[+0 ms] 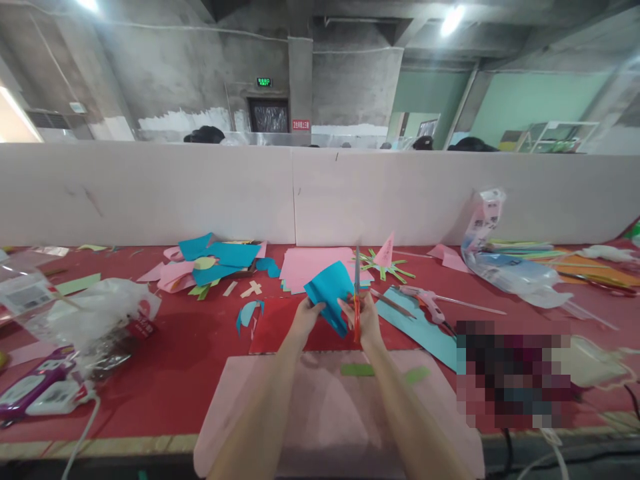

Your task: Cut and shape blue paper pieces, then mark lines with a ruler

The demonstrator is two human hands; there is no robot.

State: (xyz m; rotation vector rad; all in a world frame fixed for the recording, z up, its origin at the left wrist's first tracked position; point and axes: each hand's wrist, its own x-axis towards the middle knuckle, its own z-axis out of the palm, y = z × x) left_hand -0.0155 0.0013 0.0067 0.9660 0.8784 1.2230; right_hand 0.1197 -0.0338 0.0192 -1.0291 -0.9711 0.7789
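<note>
My left hand (308,316) is closed on the left edge of a bright blue sheet of paper (329,288), held up over the table. In my right hand (369,319) is a pair of scissors (357,283) with orange-red handles and the blades pointing up. The blades stand right beside the paper's right edge; I cannot tell whether they touch it. Fingers of my right hand reach toward that edge too. Below both hands lies a red sheet (280,327). Behind the blue paper is a stack of pink paper (300,263).
A pink glue gun (429,303) lies on a light blue sheet (400,317) to the right. Blue and pink scraps (220,259) are heaped at the left. A pink cone on green strips (385,257) stands behind. A white partition (200,193) borders the red table (190,373).
</note>
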